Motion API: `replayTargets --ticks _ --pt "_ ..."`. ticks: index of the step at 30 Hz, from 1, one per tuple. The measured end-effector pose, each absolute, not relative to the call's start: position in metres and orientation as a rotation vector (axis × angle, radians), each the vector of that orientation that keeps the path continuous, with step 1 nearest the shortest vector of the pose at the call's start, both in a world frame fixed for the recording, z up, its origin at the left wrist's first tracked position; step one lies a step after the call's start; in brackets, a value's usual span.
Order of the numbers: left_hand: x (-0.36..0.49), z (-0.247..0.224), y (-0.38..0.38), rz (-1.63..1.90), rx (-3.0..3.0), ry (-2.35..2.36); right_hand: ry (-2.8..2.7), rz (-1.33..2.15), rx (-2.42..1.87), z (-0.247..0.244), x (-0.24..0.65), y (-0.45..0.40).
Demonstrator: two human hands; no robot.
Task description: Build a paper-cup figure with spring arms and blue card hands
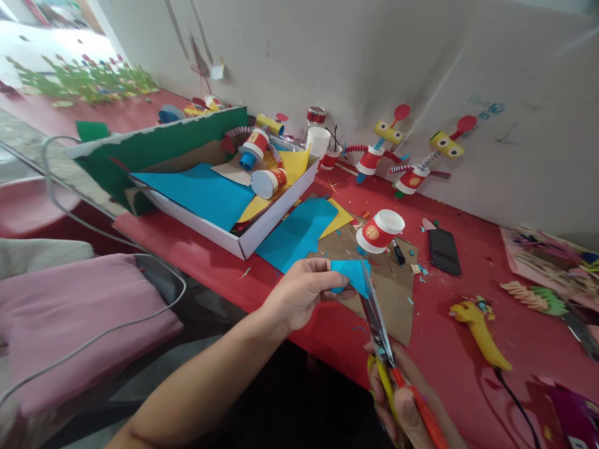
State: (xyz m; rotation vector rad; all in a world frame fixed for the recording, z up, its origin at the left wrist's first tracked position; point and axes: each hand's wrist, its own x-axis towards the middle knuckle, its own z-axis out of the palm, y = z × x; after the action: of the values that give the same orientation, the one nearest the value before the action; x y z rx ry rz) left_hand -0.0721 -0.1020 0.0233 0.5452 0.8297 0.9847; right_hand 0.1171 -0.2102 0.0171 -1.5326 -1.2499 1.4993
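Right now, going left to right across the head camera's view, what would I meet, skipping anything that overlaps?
Pink cushion, your left hand, scissors, yellow glue gun, purple item at the bottom right.

Blue handwriting [486, 111] on the wall [337, 56] is too blurred to read.

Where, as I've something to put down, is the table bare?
Red table shows bare between the phone and the pink sheet, and between the brown cardboard and the yellow glue gun. Crowded: the white box, holding a large blue sheet and cup figures.
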Motion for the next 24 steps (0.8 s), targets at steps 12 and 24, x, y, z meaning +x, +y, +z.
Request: replayTargets --ticks 12,24 --pt "-0.073 0.024 -0.101 1.004 0.576 0.739 -1.212 1.555 -1.484 0.012 0.110 -0.210" --pt "-0.070 0.018 -0.102 1.092 0.418 0.814 -1.205 1.510 -1.522 -0.001 0.107 -0.217"
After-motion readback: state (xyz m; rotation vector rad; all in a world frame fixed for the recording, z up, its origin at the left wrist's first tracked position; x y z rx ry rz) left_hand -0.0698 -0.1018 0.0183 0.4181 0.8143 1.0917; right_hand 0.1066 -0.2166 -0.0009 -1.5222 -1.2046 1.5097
